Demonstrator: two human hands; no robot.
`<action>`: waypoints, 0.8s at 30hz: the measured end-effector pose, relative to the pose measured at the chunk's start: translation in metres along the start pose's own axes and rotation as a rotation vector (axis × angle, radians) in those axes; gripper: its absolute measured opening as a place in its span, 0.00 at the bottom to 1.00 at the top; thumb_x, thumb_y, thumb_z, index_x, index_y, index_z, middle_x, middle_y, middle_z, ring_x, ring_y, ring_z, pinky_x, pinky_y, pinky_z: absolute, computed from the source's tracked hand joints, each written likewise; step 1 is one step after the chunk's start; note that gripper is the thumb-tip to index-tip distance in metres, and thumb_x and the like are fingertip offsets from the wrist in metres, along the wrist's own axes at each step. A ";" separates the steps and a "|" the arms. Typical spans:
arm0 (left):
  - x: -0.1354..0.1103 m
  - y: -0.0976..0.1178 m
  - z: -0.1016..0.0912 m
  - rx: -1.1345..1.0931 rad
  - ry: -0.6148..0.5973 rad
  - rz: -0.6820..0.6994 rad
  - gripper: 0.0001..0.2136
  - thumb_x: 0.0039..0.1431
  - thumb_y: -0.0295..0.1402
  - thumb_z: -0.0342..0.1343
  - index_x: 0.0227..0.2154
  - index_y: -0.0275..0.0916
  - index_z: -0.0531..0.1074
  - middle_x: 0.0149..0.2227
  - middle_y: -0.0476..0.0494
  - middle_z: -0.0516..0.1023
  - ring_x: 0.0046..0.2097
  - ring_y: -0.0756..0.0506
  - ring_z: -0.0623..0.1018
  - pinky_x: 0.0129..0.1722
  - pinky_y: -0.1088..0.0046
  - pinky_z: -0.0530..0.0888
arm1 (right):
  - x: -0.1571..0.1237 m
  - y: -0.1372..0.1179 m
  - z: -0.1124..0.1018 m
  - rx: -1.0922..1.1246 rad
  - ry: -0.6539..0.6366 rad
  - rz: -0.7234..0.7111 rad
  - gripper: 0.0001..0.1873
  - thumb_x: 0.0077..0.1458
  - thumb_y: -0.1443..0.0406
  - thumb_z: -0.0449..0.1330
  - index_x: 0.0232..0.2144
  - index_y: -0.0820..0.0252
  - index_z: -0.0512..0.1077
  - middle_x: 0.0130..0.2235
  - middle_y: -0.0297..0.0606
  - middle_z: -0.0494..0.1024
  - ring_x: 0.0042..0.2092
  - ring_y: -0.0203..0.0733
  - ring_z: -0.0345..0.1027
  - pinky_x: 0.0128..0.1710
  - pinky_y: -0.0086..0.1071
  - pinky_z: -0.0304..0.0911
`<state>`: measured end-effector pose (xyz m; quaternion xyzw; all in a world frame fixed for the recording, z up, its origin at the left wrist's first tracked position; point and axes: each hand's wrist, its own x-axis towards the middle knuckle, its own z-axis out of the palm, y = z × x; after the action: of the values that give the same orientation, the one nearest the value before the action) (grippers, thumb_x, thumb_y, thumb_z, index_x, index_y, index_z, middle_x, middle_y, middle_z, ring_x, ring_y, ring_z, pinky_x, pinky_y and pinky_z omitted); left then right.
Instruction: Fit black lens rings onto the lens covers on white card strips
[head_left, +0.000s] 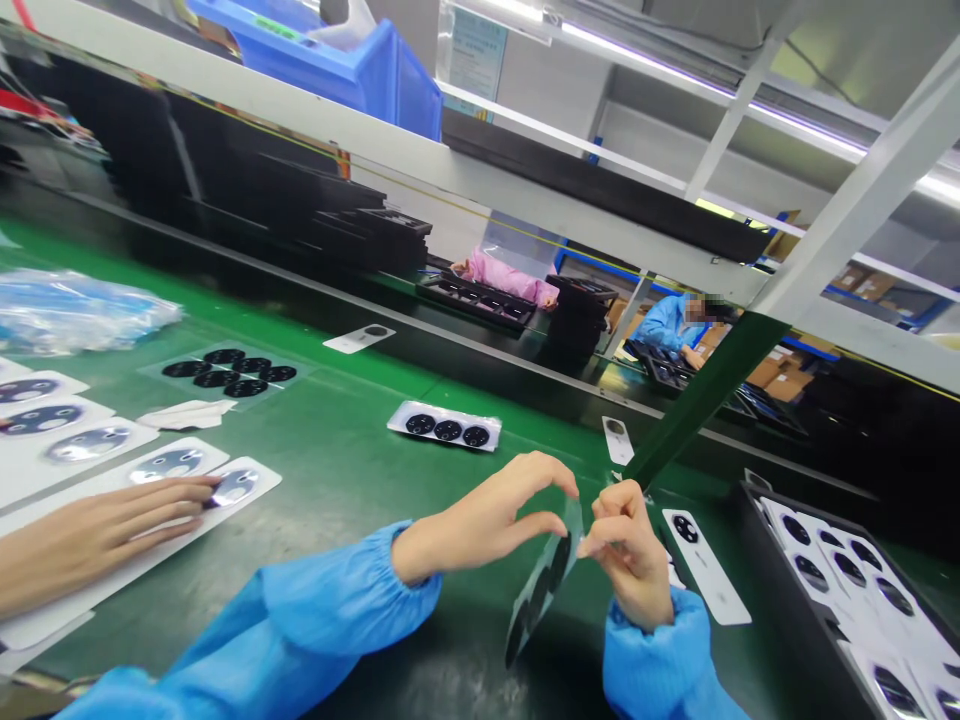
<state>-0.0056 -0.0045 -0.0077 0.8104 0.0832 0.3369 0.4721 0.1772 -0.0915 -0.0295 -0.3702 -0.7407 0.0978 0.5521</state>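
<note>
My left hand (499, 520), in a blue sleeve, pinches the top edge of a translucent sticker sheet (541, 588) between thumb and fingers. Dark round stickers sit on this sheet, which hangs almost edge-on toward me. At the sheet's right edge, my right hand (628, 550) has thumb and fingertips pressed together; whether a sticker is between them is hidden. Just beyond my right wrist lies a white card (709, 572) with a black round piece at its upper end. Farther back, a small strip (442, 427) bearing three black discs rests on the green table (337, 455).
A co-worker's hand (112, 530) rests on white cards at left. Another sheet of black discs (229, 372) and a plastic-wrapped bundle (75, 310) lie behind it. At right stands a black tray (795, 600) of cards. A green post (701, 400) rises ahead, before a dark conveyor (487, 375).
</note>
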 end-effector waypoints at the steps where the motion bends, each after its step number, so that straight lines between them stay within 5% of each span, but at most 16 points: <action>1: 0.000 -0.007 0.002 -0.103 0.040 -0.114 0.11 0.56 0.34 0.57 0.42 0.40 0.68 0.46 0.43 0.71 0.51 0.44 0.67 0.55 0.64 0.60 | 0.000 0.001 0.001 0.038 0.024 0.015 0.07 0.58 0.65 0.56 0.29 0.51 0.72 0.30 0.32 0.55 0.33 0.38 0.56 0.31 0.34 0.56; 6: -0.003 -0.035 0.016 -0.362 0.043 -0.335 0.16 0.60 0.41 0.50 0.44 0.34 0.69 0.40 0.40 0.77 0.44 0.45 0.75 0.49 0.64 0.68 | 0.002 0.009 0.003 0.368 0.142 0.167 0.07 0.55 0.63 0.59 0.26 0.55 0.69 0.35 0.34 0.61 0.33 0.36 0.62 0.33 0.34 0.60; 12: -0.012 -0.030 0.025 -0.548 0.122 -0.441 0.18 0.56 0.46 0.54 0.36 0.33 0.74 0.33 0.42 0.78 0.36 0.47 0.77 0.38 0.70 0.74 | 0.007 0.025 0.008 0.566 0.316 0.359 0.12 0.55 0.59 0.59 0.28 0.54 0.60 0.36 0.32 0.63 0.31 0.33 0.60 0.28 0.28 0.58; 18: -0.006 -0.026 0.020 -0.592 0.342 -0.453 0.17 0.51 0.43 0.60 0.38 0.35 0.73 0.34 0.44 0.76 0.35 0.49 0.76 0.35 0.74 0.74 | 0.007 0.034 0.014 0.606 0.323 0.424 0.12 0.55 0.59 0.59 0.28 0.55 0.59 0.37 0.32 0.63 0.30 0.32 0.60 0.26 0.26 0.56; 24: 0.003 -0.026 0.012 -0.594 0.399 -0.472 0.13 0.49 0.40 0.61 0.31 0.33 0.73 0.31 0.45 0.76 0.32 0.49 0.77 0.32 0.75 0.74 | 0.010 0.031 0.016 0.608 0.262 0.410 0.14 0.52 0.58 0.61 0.26 0.55 0.60 0.36 0.31 0.65 0.33 0.34 0.62 0.28 0.28 0.58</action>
<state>0.0095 0.0022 -0.0315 0.5170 0.2550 0.3791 0.7239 0.1748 -0.0587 -0.0449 -0.3395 -0.5117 0.3730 0.6956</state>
